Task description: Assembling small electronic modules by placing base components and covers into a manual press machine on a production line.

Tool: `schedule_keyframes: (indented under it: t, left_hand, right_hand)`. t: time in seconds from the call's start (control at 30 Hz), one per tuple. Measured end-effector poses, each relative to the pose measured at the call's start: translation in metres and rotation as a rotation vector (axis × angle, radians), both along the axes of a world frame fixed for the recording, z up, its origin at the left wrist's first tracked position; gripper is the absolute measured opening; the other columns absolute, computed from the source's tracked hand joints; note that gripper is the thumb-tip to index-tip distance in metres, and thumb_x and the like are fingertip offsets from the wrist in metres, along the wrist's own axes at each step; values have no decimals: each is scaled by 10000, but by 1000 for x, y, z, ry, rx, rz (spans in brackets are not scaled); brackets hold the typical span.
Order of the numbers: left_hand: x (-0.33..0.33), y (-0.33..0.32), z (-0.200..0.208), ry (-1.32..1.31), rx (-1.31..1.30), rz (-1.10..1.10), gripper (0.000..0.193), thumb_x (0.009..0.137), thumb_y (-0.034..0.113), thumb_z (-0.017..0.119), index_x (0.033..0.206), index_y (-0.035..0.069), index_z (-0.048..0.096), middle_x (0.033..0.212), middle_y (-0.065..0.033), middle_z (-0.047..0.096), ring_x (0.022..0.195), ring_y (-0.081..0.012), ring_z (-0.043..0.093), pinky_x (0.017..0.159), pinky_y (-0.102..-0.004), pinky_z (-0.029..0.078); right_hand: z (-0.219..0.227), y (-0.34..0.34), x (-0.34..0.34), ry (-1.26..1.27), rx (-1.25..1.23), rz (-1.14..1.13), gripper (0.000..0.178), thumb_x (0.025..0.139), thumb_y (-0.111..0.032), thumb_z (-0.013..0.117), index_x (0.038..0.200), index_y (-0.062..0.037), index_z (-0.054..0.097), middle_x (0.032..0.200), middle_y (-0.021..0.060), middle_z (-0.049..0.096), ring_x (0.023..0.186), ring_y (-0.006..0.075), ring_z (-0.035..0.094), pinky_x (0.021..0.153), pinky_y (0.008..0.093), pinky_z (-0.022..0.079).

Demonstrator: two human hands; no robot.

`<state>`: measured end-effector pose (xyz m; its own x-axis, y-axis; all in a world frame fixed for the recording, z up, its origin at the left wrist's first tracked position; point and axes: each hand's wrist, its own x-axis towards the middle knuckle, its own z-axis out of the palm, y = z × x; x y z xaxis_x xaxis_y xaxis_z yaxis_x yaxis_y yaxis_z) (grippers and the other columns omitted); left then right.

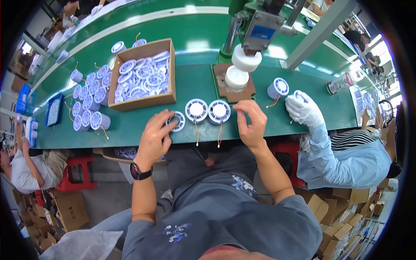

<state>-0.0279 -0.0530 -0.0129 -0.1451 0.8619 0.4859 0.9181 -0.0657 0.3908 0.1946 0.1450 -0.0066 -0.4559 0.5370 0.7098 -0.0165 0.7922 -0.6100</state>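
On the green tabletop, two round white motor-like units (196, 110) with slotted faces stand side by side, their thin wires trailing toward me. Just left of them is a white slotted ring cover (179, 126). My left hand (152, 135) has its fingers curved over the ring's left edge, with the thumb lower down. Close to the right-hand unit (219, 112) is my right hand (252, 123), its fingers loosely curled and nothing visible in them. Left of centre, an open cardboard box (143, 102) is filled with similar white ring parts.
A green press (255, 32) with white round blocks (236, 78) stands behind the units. Many wired units (91, 102) cluster at the left beside a blue tray (53, 110). At right, a co-worker's gloved hand (304, 110) touches a unit, near another one (278, 89) and a can (340, 83).
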Motion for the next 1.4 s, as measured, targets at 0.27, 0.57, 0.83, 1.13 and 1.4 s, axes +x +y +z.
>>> schedule_keyframes:
  t: [0.27, 0.57, 0.83, 1.13, 1.4]
  left_hand:
    - [14, 5, 0, -104, -140, 252, 604, 733, 9, 738, 1313, 16, 570, 1286, -163, 589, 1181, -360, 561, 1020, -425, 452]
    - [25, -7, 25, -556, 54, -170, 1043, 680, -19, 817, 1537, -22, 224, 1284, -193, 604, 1094, -318, 647, 973, -396, 516]
    - [39, -1, 29, -529, 110, -260, 1014, 718, -37, 781, 1548, -17, 200, 1348, -208, 580, 1116, -303, 647, 985, -400, 507]
    - [7, 8, 7, -475, 228, 314, 425, 852, -16, 663, 1274, -14, 620, 1151, -183, 684, 1028, -244, 669, 888, -359, 521]
    - [-164, 123, 77, 46, 99, 363, 192, 918, 141, 616, 1008, 22, 736, 924, -179, 723, 873, -314, 702, 802, -376, 541]
  right_hand:
    - [4, -14, -7, 36, -38, 48, 192, 791, 125, 593, 927, 19, 676, 885, 135, 664, 786, 259, 645, 708, 325, 518]
    - [46, -55, -21, -154, -238, 441, 337, 805, 100, 652, 1130, 14, 667, 928, 123, 664, 772, 198, 646, 690, 292, 526]
    - [49, -58, -8, -264, -1021, 630, 394, 843, 76, 662, 1231, 19, 624, 979, 62, 660, 774, 88, 630, 677, 269, 530]
    - [-6, -8, 46, -342, -333, -146, 372, 829, 60, 662, 1194, -2, 629, 825, 59, 628, 700, 145, 587, 673, 288, 498]
    - [-9, -2, 41, -456, -112, -340, 381, 812, -10, 691, 1189, -42, 647, 1001, 143, 621, 898, 284, 607, 803, 375, 498]
